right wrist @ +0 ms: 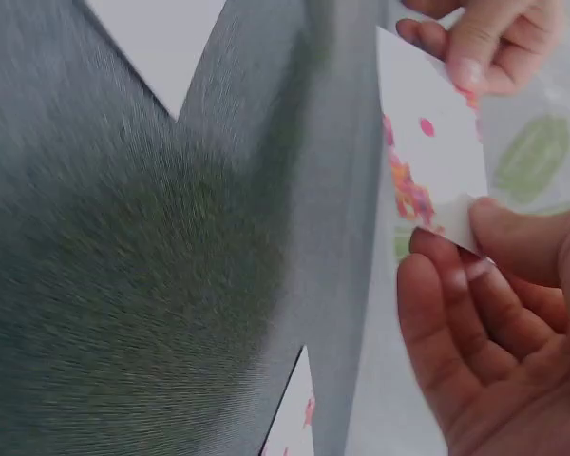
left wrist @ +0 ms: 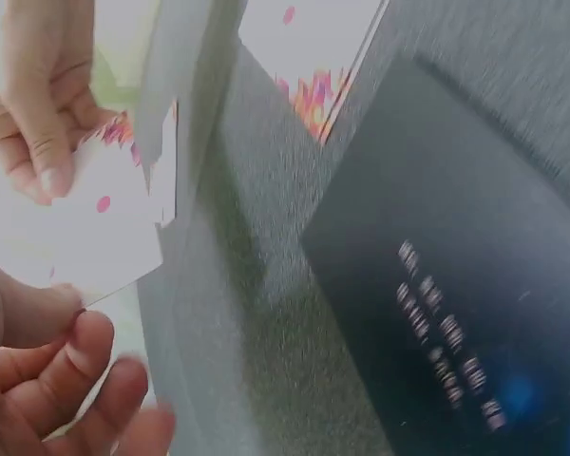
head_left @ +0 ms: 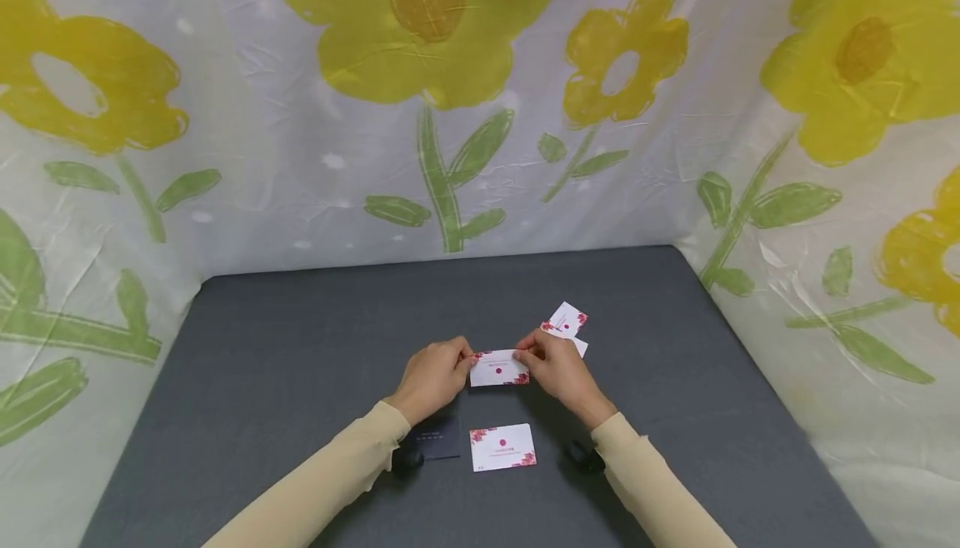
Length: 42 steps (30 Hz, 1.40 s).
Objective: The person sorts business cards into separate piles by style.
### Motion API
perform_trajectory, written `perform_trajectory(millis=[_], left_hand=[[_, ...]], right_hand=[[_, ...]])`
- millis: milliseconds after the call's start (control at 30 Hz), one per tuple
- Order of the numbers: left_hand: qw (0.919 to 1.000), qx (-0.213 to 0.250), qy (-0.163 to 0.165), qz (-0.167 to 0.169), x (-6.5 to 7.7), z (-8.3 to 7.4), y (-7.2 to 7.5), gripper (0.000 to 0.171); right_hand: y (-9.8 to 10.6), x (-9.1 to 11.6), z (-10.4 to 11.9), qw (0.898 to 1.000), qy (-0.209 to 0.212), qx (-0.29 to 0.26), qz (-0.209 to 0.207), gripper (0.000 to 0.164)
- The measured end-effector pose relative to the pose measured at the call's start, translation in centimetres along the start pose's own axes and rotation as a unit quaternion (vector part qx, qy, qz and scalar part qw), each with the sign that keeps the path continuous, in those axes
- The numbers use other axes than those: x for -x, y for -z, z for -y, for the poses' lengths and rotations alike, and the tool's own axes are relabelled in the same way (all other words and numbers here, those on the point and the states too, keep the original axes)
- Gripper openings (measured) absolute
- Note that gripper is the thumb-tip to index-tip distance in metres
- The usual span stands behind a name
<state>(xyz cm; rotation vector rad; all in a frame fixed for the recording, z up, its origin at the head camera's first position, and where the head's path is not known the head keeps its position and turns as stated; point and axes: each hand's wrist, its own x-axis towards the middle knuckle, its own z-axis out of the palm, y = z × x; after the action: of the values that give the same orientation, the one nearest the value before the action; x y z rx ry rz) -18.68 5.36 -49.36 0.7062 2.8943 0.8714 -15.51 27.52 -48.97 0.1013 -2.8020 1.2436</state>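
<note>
Both hands hold one white card (head_left: 497, 369) with pink flower corners and a red dot, raised above the dark table. My left hand (head_left: 435, 375) pinches its left end between thumb and forefinger. At the opposite end, the thumb and fingers of my right hand (head_left: 561, 369) pinch the card. A similar white card (head_left: 503, 448) lies flat nearer to me, below the held one. Just beyond the right hand lie more white cards (head_left: 567, 317), partly overlapping and partly hidden by that hand. Under the left wrist sits a dark card or folder (left wrist: 437, 275) with small pale lettering.
The dark grey table (head_left: 300, 323) has its far edge against a white curtain (head_left: 300, 156) printed with yellow flowers. The same cloth hangs along the left and right sides.
</note>
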Motion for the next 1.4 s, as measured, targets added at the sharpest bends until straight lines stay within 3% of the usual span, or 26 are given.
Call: perform_trajectory(millis=[100, 300, 633, 1067, 1400], left_hand=[[0.9999, 0.003, -0.006, 0.011, 0.9, -0.5, 0.4, 0.009], [0.9971, -0.028, -0.050, 0.049, 2.7, -1.2, 0.3, 0.019], [0.9923, -0.043, -0.064, 0.097, 5.0, -1.0, -0.6, 0.024], [0.9919, -0.071, -0.064, 0.084, 5.5, -0.7, -1.9, 0.022], [0.9900, -0.103, -0.065, 0.070, 5.3, -0.6, -2.4, 0.020]], right_hand=[[0.5, 1.3, -0.1, 0.999, -0.006, -0.019, 0.028, 0.004], [0.3, 3.7, -0.5, 0.998, -0.026, -0.021, 0.052, 0.004], [-1.3, 6.4, -0.7, 0.997, -0.044, -0.004, 0.070, 0.006], [-3.0, 7.1, -1.4, 0.997, -0.028, 0.061, 0.041, 0.008], [-3.4, 7.3, -1.4, 0.995, 0.009, 0.097, 0.020, 0.009]])
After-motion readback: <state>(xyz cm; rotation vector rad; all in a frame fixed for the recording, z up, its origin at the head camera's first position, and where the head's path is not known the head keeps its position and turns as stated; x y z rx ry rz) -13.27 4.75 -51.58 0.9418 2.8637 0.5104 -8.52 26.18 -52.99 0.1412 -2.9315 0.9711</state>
